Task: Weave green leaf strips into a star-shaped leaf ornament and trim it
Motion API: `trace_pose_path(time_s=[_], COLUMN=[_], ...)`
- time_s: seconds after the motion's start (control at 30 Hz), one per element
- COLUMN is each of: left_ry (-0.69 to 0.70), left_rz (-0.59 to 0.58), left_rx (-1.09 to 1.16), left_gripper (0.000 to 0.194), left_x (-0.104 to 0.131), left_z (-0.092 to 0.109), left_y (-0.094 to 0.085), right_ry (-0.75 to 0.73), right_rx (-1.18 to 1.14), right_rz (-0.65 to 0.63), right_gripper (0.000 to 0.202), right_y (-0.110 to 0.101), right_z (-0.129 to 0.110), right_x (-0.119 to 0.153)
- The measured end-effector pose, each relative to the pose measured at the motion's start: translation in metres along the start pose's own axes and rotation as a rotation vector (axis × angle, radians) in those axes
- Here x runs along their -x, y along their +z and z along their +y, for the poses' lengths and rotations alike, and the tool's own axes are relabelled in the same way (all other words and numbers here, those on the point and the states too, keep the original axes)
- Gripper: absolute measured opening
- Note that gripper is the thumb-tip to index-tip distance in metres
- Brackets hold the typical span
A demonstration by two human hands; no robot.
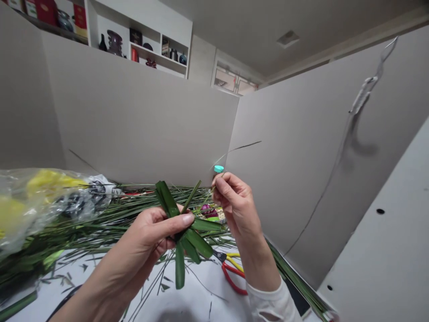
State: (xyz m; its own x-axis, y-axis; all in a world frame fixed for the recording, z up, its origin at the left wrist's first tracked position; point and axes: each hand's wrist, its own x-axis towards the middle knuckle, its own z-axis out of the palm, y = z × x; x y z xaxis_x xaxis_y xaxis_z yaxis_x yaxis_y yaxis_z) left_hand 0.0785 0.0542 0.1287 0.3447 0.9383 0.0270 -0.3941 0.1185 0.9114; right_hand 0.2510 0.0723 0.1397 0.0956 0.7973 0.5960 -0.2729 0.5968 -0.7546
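My left hand [157,232] pinches a bundle of folded green leaf strips [197,243] between thumb and fingers. The strips fan out like petals around the thumb tip, several pointing down and to the right, and a thicker folded piece rising at upper left. To its right, my raised right hand [234,197] is closed in a pinch on a thin leaf strip [241,146], whose dark end sticks out up and to the right. Below the right hand lie scissors [231,268] with red and yellow handles, partly covered by my forearm.
Long thin green leaves [134,223] are heaped across the back and left of the white table [197,299]. Clear plastic bags [50,192] with yellow contents sit at left. A teal-capped bottle [219,169] stands behind my right hand. Grey partitions [144,120] enclose the table; a cord [330,183] hangs at right.
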Motion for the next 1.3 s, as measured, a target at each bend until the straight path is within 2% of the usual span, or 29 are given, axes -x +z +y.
trace_pose_path(time_s=[0.37,0.77,0.93,1.17,1.3], left_ry=[-0.057,-0.021,-0.014,-0.027,-0.030], left_rz=[-0.076,-0.131,-0.169,-0.156,-0.176], left_rx=[-0.001,-0.073,-0.098,-0.154,-0.172], left_gripper=[0.020,0.008,0.004,0.003,0.017], left_x=[0.005,0.004,0.003,-0.005,-0.009], left_z=[0.001,-0.003,-0.002,-0.004,-0.005], left_y=[0.007,0.005,0.004,-0.002,-0.008], right_ry=[-0.094,-0.105,-0.066,0.019,0.001], right_rx=[-0.097,-0.215,-0.289,-0.359,-0.391], right_rz=[0.230,0.321,0.320,0.226,0.215], right_gripper=[0.027,0.030,0.028,0.014,0.013], right_y=[-0.026,-0.033,-0.035,-0.020,-0.018], right_z=[-0.011,-0.013,-0.014,-0.011,-0.011], right_x=[-0.011,-0.011,-0.010,-0.007,-0.007])
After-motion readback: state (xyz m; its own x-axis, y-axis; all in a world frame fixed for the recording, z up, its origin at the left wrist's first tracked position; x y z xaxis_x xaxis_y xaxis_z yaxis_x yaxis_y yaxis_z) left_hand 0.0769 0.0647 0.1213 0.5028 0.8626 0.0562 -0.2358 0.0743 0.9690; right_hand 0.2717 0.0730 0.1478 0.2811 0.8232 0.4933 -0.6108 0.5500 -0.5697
